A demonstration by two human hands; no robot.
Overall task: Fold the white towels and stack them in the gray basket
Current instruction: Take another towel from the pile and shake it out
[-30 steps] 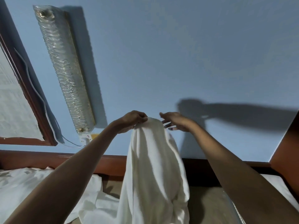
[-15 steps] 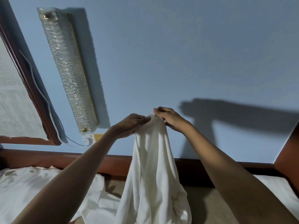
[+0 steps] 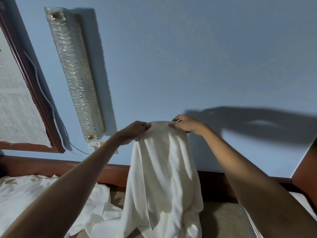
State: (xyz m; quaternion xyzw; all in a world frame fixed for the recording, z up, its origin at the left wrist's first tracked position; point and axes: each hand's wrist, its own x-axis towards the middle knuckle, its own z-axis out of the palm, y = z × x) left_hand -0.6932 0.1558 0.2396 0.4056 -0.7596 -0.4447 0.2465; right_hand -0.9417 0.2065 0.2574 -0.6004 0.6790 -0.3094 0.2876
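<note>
A white towel [image 3: 163,177] hangs in front of me, held up by its top edge. My left hand [image 3: 135,130] pinches the edge on the left, and my right hand [image 3: 186,124] pinches it on the right, a short span of taut cloth between them. The towel's lower part drapes down onto the bed. More white towels [image 3: 51,194] lie crumpled on the bed at the lower left. No gray basket shows in this view.
A blue wall fills the background. A long wall lamp [image 3: 75,73] hangs at the left, with a framed panel [image 3: 15,107] beside it. A dark wooden headboard [image 3: 51,166] runs along the bed. A brown wooden piece [image 3: 307,167] stands at the right edge.
My hands were together at the towel's top; they have moved apart along the edge, spreading the top of the towel wider. Both grips remain.
</note>
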